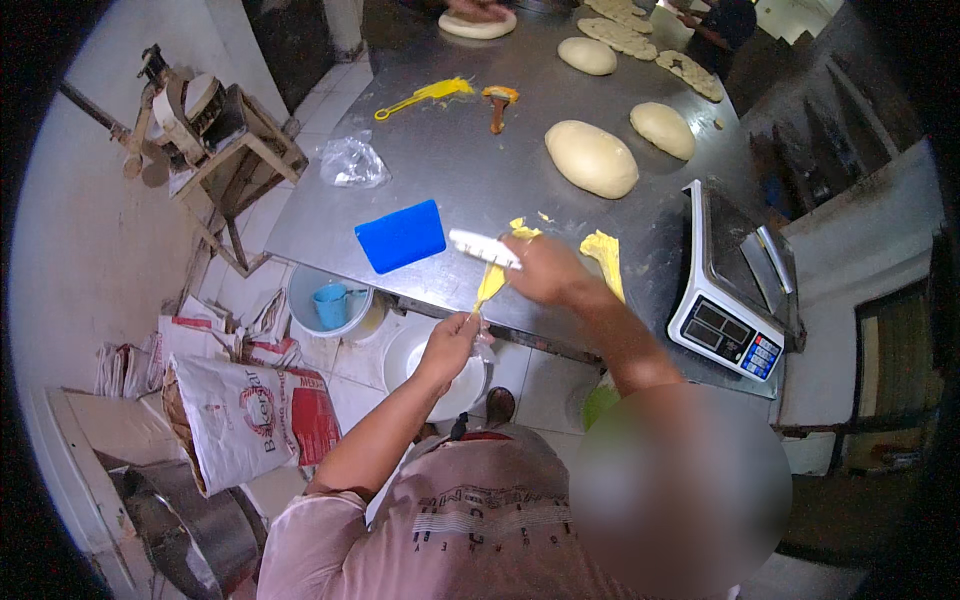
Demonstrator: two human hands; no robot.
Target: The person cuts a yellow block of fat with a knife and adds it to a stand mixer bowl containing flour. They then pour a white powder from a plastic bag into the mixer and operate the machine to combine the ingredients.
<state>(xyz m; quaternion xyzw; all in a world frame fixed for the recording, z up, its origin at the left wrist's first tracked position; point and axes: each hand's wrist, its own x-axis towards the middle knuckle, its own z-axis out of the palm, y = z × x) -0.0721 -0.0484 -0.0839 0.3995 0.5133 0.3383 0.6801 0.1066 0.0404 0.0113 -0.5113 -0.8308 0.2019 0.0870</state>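
Note:
My left hand (450, 345) grips the handle end of a yellow plastic spatula (491, 283) at the table's front edge, with some clear plastic beside the fingers. My right hand (551, 270) is closed on a white scraper (486, 249), held over the spatula's yellow-smeared blade. Soft yellow spread (606, 259) lies smeared on the steel table (465, 172) to the right, with more just behind my right hand. A blue dough scraper (401, 236) lies flat at the left. Large smooth dough pieces (591, 159) rest farther back.
A digital scale (727, 300) stands at the right edge. Another yellow spatula (427, 96), an orange-brown scraper (499, 106) and a clear plastic bag (354, 161) lie behind. Buckets (300, 300) stand below the front edge. Another person's hand (476, 9) touches dough at the far side.

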